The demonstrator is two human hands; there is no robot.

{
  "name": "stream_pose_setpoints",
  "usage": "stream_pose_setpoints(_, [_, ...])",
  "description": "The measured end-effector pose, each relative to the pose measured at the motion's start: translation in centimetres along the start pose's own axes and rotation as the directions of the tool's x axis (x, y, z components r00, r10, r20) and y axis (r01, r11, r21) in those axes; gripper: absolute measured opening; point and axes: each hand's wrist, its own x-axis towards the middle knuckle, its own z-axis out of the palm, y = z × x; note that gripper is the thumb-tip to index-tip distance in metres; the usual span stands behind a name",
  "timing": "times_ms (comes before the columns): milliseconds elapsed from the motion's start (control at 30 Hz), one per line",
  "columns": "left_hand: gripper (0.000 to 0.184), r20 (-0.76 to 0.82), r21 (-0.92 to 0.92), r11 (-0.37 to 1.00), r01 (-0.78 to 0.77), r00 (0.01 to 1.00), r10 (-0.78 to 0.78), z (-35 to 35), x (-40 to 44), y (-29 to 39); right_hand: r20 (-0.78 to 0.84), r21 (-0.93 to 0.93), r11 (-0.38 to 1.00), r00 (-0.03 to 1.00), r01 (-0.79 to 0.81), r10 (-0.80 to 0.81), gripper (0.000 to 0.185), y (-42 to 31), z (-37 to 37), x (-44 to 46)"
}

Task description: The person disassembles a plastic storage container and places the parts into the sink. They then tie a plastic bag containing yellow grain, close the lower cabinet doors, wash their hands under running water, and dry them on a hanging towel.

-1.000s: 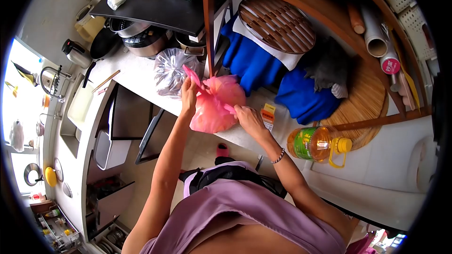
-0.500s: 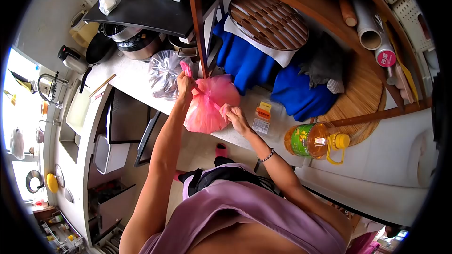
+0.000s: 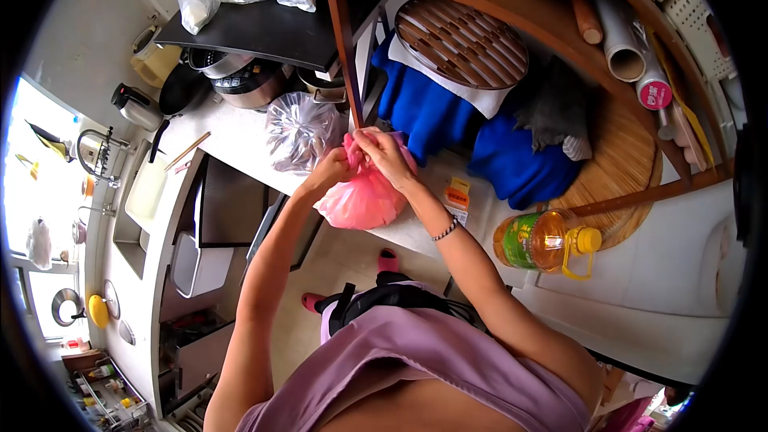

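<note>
A full pink plastic bag (image 3: 364, 202) rests on the white counter, near its front edge. My left hand (image 3: 334, 170) is closed on the bag's gathered top from the left. My right hand (image 3: 382, 156) is closed on the same part from the right, almost touching the left. What the bag contains cannot be made out through the plastic. A clear plastic bag (image 3: 302, 132) with silvery contents sits just left of the pink one. To the right of the hands lies a small package with an orange label (image 3: 457, 196).
A large oil bottle (image 3: 544, 242) lies at the right. Behind stand a wooden post (image 3: 344, 48), a round slatted rack (image 3: 462, 40) and blue cloth (image 3: 424, 104). A rice cooker (image 3: 250, 88) and frying pan (image 3: 182, 88) are at the left. An open cabinet door (image 3: 268, 232) juts out below.
Both hands have come together over the top of the pink bag; before, they were apart, each pulling one of its handles. The view has shifted slightly.
</note>
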Motion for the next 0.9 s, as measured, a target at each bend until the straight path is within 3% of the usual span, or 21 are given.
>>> stream_pose_setpoints(33, [0.013, 0.0, 0.003, 1.0, -0.001, 1.0, 0.001, 0.2, -0.1, 0.7, -0.07, 0.042, 0.998, 0.997, -0.04, 0.043, 0.026, -1.0, -0.2, -0.6])
stream_pose_setpoints(100, [0.012, -0.092, -0.25, 0.966, 0.072, 0.991, -0.097, 0.6, -0.1, 1.8, -0.136, 0.116, 0.987, 0.983, -0.11, 0.125, 0.033, -1.4, -1.4, -1.6])
stream_pose_setpoints(167, [0.011, -0.08, -0.265, 0.963, 0.039, 0.995, -0.063, -1.2, 0.6, -1.7, 0.016, -0.091, 0.996, 1.0, 0.017, -0.015, 0.034, 1.3, -1.9, -2.9])
stream_pose_setpoints(233, [0.013, -0.118, -0.263, 0.963, -0.065, 0.992, 0.035, 0.2, 1.4, -0.8, 0.249, -0.031, 0.995, 0.963, -0.093, 0.098, 0.03, 0.9, -1.3, -4.1])
stream_pose_setpoints(267, [0.015, -0.103, -0.647, 0.762, 0.028, 0.987, -0.123, 1.0, 1.4, 0.0, 0.213, 0.102, 0.995, 0.977, -0.02, -0.002, 0.036, 3.0, -0.7, -4.2])
stream_pose_setpoints(300, [0.01, -0.055, -0.694, 0.716, 0.079, 0.985, -0.162, 0.3, 1.6, -1.0, 0.182, 0.034, 0.999, 0.983, 0.021, -0.027, 0.034, 4.8, -0.2, -3.9])
stream_pose_setpoints(333, [0.012, 0.304, -0.852, 0.438, 0.286, 0.952, -0.03, -1.3, 2.2, -0.6, 0.148, -0.287, 0.946, 0.983, 0.149, -0.11, 0.031, 6.6, 0.0, -4.1])
stream_pose_setpoints(367, [0.022, 0.065, -0.782, 0.607, 0.142, 0.987, -0.147, -0.7, 2.2, -1.7, 0.155, -0.454, 0.87, 0.978, 0.193, -0.137, 0.026, 8.3, 1.2, -3.8])
stream_pose_setpoints(400, [0.025, 0.347, -0.883, 0.35, 0.313, 0.937, 0.038, -1.6, 3.6, -2.4, 0.088, -0.609, 0.786, 0.994, 0.107, -0.068, 0.015, 3.5, 1.2, -4.5])
stream_pose_setpoints(467, [0.019, -0.002, -0.906, 0.411, 0.095, 0.973, -0.23, -0.3, 3.7, -2.2, -0.169, -0.483, 0.865, 0.984, -0.133, 0.057, 0.006, 5.0, 2.7, -2.8])
stream_pose_setpoints(500, [0.011, 0.044, -0.876, 0.475, 0.084, 0.994, -0.096, -1.2, 3.4, -2.7, -0.152, -0.558, 0.825, 0.988, -0.086, 0.001, 0.008, 3.8, 2.4, -3.1])
stream_pose_setpoints(533, [0.011, 0.078, -0.867, 0.486, 0.112, 0.993, -0.089, -1.3, 3.3, -2.1, -0.141, -0.597, 0.8, 0.99, -0.063, -0.027, 0.01, 3.0, 2.0, -3.2])
stream_pose_setpoints(567, [0.013, 0.187, -0.94, 0.289, 0.182, 0.982, -0.01, -1.6, 2.9, -1.7, -0.129, -0.634, 0.772, 0.99, -0.039, -0.056, 0.013, 2.3, 1.6, -3.3])
stream_pose_setpoints(633, [0.026, 0.266, -0.963, 0.073, 0.26, 0.961, 0.082, -1.1, 1.4, -1.2, 0.08, -0.124, 0.968, 0.97, -0.218, 0.229, 0.014, 0.9, 0.8, -3.7])
stream_pose_setpoints(667, [0.028, 0.156, -0.975, 0.167, 0.15, 0.988, 0.023, -0.2, 0.5, -1.0, 0.079, -0.126, 0.967, 0.97, -0.22, 0.231, 0.014, 0.8, 0.5, -3.8])
stream_pose_setpoints(700, [0.03, 0.024, -0.965, 0.262, 0.031, 0.999, -0.028, 0.1, -0.3, -1.1, 0.102, 0.026, 0.984, 0.98, -0.174, 0.171, 0.016, 1.6, 0.2, -3.8])
stream_pose_setpoints(733, [0.033, 0.174, -0.866, 0.5, -0.01, 0.931, 0.32, -0.4, -0.7, -1.6, 0.184, 0.288, 0.947, 0.978, -0.146, 0.095, 0.017, 0.5, -0.2, -3.6])
stream_pose_setpoints(767, [0.034, 0.042, -0.579, 0.806, -0.118, 0.984, 0.174, -0.8, -0.8, -3.2, 0.265, 0.528, 0.834, 0.964, -0.16, 0.017, 0.019, -0.4, -0.5, -3.4])
stream_pose_setpoints(833, [0.035, -0.154, -0.288, 0.948, -0.139, 0.983, 0.098, -0.7, -3.0, -4.3, 0.174, 0.341, 0.939, 0.985, -0.046, -0.015, 0.015, 3.7, -1.3, -3.2])
stream_pose_setpoints(867, [0.034, -0.132, -0.581, 0.807, -0.106, 0.991, 0.036, 1.6, -4.1, -3.0, 0.111, 0.459, 0.884, 0.993, -0.093, 0.047, 0.021, 1.4, -1.1, -4.6])
stream_pose_setpoints(900, [0.033, -0.108, -0.813, 0.577, -0.073, 0.994, -0.026, 4.0, -5.2, -1.8, 0.154, 0.449, 0.868, 0.975, -0.213, 0.159, 0.019, 12.0, -0.8, -2.6])
